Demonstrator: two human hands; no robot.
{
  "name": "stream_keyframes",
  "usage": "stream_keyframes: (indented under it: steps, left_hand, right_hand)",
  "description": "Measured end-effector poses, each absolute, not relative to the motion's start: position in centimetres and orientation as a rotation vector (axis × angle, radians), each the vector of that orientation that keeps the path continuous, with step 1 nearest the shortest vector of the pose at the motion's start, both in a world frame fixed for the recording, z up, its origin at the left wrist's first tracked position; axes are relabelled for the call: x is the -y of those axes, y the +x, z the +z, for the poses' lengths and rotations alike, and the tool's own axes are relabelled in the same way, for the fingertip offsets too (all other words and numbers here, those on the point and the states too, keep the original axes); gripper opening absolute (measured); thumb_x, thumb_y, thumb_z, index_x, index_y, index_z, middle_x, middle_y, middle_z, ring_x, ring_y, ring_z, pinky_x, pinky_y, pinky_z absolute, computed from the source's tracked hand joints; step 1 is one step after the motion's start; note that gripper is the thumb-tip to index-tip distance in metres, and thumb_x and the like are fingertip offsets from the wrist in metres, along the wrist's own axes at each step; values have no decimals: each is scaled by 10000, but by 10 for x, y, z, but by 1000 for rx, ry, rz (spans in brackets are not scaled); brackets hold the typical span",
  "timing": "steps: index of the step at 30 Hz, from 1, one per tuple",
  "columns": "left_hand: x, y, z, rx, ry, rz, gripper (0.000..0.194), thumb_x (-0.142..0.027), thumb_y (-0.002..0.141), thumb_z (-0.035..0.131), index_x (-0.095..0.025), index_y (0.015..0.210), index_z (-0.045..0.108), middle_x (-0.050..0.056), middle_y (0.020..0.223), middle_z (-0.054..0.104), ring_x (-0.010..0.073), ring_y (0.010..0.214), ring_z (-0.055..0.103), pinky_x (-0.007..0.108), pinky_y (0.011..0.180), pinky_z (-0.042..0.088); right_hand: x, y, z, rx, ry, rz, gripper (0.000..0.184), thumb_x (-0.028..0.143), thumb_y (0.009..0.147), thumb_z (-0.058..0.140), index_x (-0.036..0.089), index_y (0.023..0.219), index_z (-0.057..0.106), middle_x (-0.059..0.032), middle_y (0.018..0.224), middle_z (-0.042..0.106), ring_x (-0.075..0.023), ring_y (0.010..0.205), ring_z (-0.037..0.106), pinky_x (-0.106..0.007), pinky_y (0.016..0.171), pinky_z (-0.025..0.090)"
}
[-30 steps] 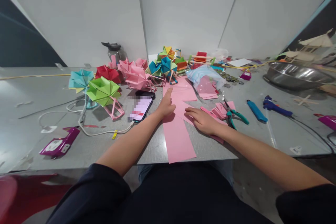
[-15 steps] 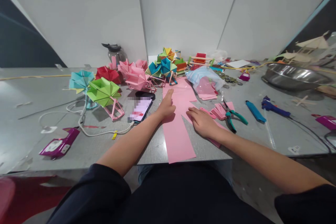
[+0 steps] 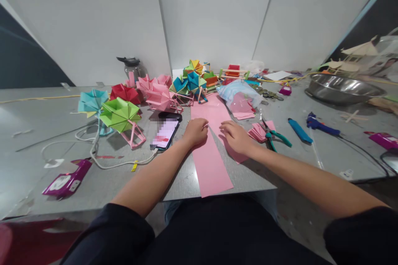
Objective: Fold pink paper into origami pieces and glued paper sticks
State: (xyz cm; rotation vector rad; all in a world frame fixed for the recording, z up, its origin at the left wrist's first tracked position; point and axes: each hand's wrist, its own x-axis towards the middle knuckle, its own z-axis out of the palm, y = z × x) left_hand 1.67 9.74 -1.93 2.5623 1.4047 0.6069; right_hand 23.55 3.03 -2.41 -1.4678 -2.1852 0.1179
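A large sheet of pink paper (image 3: 210, 169) lies before me, split from its near end into two strips that join farther back. My left hand (image 3: 196, 132) is closed at the left strip, fingers curled over the paper beside the top of the split. On the right strip, my right hand (image 3: 235, 136) has bent fingers gripping near its inner edge; the thumb is mostly hidden. Just right of that hand are small folded pink papers (image 3: 257, 132) and teal-handled pliers (image 3: 281, 137). A phone (image 3: 168, 133) on a cable lies left of my left hand.
Folded paper lanterns in green (image 3: 120, 114), pink (image 3: 158, 95) and other colours stand at the back left. A plastic bag (image 3: 239, 93) sits behind the sheet. Rightward are a blue cutter (image 3: 300, 130), a glue gun (image 3: 321, 125) and a metal bowl (image 3: 345, 89).
My left index finger, stretched out before, is now curled in, and the hand sits lower on the sheet. My right hand's fingers have bent, and the right strip has swung inward.
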Motion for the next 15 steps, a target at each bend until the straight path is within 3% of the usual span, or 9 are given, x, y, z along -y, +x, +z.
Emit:
stream_keyframes:
  steps: [3,8,11,15]
  left_hand:
    - [-95,18,-17,-1451,2558,577,341,-222,967,489,-208,1130,788,99,1191,804,282,1168,710,432,1082,519]
    - [-91,21,-15,-1483,2559,565,338,-241,965,497,-198,1123,793,112,1214,790,295,1183,681,439,1078,488]
    - [-89,21,-14,-1489,2580,558,330,-231,967,490,-191,1096,791,115,1211,786,289,1178,675,435,1075,486]
    - [-88,19,-13,-1500,2612,539,320,-225,965,496,-193,1085,791,109,1180,791,273,1153,684,413,1057,499]
  right_hand:
    - [6,270,-24,2376,-1290,208,394,349,1075,446,228,1306,742,-123,1421,709,-288,1356,638,-503,1181,493]
    - [49,310,-39,2599,-1321,282,625,561,1072,498,250,1614,522,-136,1710,430,-342,1590,416,-593,1285,373]
    - [51,303,-46,2620,-1386,273,745,625,1065,480,233,1692,386,-139,1762,287,-353,1646,288,-600,1327,300]
    - [31,274,-44,2586,-1487,247,801,650,1068,442,156,1694,369,-173,1764,262,-356,1656,244,-580,1347,262]
